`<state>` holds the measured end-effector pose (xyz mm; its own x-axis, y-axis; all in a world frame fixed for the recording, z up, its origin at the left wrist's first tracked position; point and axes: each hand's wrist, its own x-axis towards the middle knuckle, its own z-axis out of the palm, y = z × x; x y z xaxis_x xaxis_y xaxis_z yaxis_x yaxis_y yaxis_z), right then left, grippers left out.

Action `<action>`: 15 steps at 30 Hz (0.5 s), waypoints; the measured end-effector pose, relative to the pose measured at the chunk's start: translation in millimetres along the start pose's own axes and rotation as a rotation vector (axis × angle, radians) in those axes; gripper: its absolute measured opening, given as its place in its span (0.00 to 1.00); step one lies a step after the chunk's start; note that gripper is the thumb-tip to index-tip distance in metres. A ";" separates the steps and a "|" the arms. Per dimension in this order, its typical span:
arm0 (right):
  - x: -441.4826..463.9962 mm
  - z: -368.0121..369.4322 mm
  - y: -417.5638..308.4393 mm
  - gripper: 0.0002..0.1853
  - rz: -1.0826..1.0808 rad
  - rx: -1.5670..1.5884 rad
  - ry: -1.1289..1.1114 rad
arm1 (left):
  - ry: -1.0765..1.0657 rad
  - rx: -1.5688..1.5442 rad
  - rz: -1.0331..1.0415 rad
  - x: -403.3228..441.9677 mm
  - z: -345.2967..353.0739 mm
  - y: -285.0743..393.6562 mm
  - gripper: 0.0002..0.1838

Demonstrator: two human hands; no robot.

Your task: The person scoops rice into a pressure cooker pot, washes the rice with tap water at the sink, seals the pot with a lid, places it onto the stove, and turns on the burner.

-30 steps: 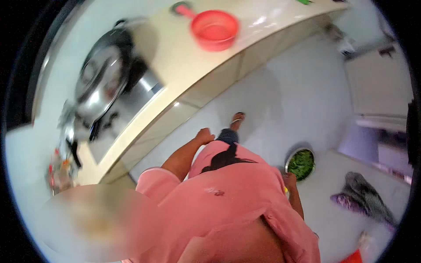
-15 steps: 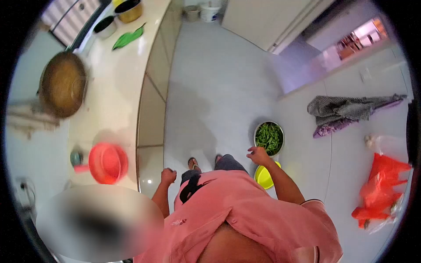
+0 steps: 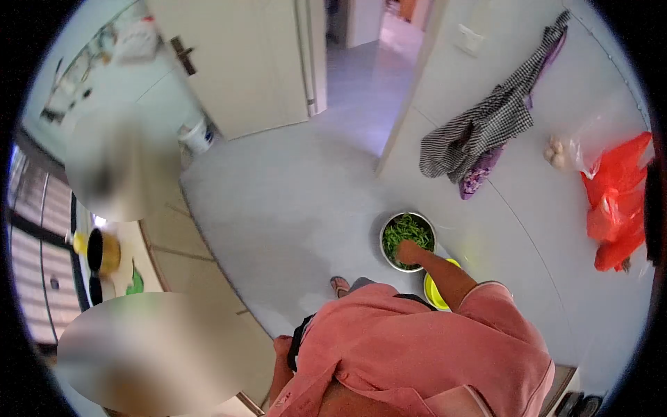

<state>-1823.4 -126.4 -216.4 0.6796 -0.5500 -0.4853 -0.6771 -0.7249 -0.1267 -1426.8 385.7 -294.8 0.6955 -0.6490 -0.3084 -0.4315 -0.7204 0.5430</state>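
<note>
A round metal basin (image 3: 383,244) stands on the floor, filled with long green leafy vegetables (image 3: 406,228). My right hand (image 3: 410,253) reaches down into it near its front side, on the greens. Its fingers are not clear enough to tell whether they grip any. Partly under my right forearm sits a yellow bowl (image 3: 435,295), close against the basin. My left hand (image 3: 283,345) hangs low by my left side near the cabinet fronts, its fingers curled in, with nothing seen in it.
To the left runs a counter (image 3: 149,240) with a dark-mouthed golden pot (image 3: 108,254) and a green leaf-like item (image 3: 135,281). On the right wall hang a checkered cloth (image 3: 479,128) and red plastic bags (image 3: 615,208). A white bucket (image 3: 198,137) stands by the door (image 3: 236,62).
My right hand has moved from beside the basin down into the greens. My view has turned toward the right, and my body leans toward the basin. The left hand stays low.
</note>
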 end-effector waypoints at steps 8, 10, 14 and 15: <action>75.4 -263.6 30.5 0.22 0.145 0.301 0.390 | -0.140 -0.330 -0.269 187.7 -83.7 183.6 0.11; 95.1 -323.2 56.9 0.26 0.411 0.385 0.557 | -0.140 -0.117 -0.067 234.6 -75.3 165.2 0.12; 104.3 -438.8 103.8 0.30 0.565 0.379 1.010 | -0.132 0.201 -0.033 315.8 -57.9 109.0 0.19; 98.8 -468.5 102.2 0.31 0.599 0.381 1.087 | -0.113 0.294 0.022 337.7 -51.8 92.3 0.20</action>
<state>-1693.3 -449.1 128.1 0.0028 -0.9281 0.3723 -0.8685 -0.1868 -0.4591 -1201.9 112.6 -308.3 0.6227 -0.6767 -0.3929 -0.6051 -0.7348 0.3064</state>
